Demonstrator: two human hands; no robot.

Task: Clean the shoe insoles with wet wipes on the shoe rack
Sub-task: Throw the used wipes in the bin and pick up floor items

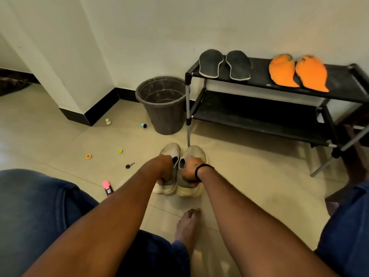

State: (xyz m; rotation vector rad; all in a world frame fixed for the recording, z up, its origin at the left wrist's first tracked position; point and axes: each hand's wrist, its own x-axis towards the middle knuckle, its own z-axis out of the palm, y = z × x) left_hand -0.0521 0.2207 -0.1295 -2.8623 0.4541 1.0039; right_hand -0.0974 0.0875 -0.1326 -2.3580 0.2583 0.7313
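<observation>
Both hands are down at floor level: the left hand [166, 168] grips the collar of the left shoe [169, 151], fingers curled into its opening, and the right hand [189, 171], a black band on its wrist, grips the right shoe [196, 154] the same way. Those pale shoes sit side by side on the tiled floor [249, 186], toes pointing to the wall. Up and to the right, well apart from the hands, the shoe rack [259, 76] carries the insoles on its top shelf: a dark pair [224, 64] at the left end, an orange pair [297, 72] further right, all four lying flat. Just left of the rack stands a grey bin [162, 104]. A bare foot [188, 222] rests just behind the shoes.
</observation>
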